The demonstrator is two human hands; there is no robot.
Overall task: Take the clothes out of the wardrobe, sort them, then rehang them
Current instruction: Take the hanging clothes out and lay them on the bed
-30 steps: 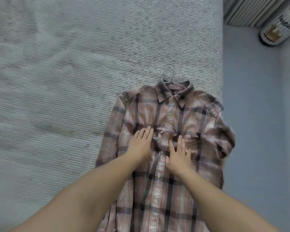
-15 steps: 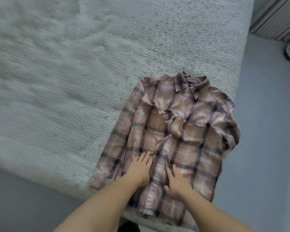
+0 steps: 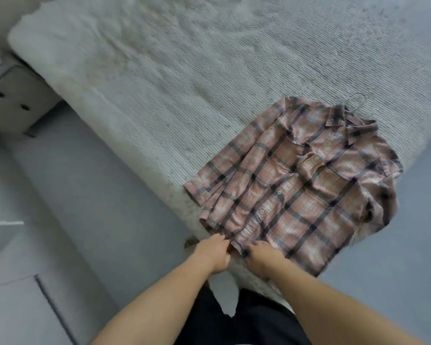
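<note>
While the plaid shirt (image 3: 301,180) lies on the bed (image 3: 159,83), left hand (image 3: 213,252) and right hand (image 3: 264,258) pinch its hem

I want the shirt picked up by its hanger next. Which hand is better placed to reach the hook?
Probably the right hand. Both hands are at the plaid shirt's hem, but the hanger hook pokes out beyond the collar on the right, away from the left hand.

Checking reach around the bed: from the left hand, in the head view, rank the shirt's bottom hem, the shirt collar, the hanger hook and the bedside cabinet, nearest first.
From the left hand:
1. Bottom hem, at the fingertips.
2. Shirt collar, up right.
3. Hanger hook, just beyond the collar.
4. Bedside cabinet, far upper left.
</note>
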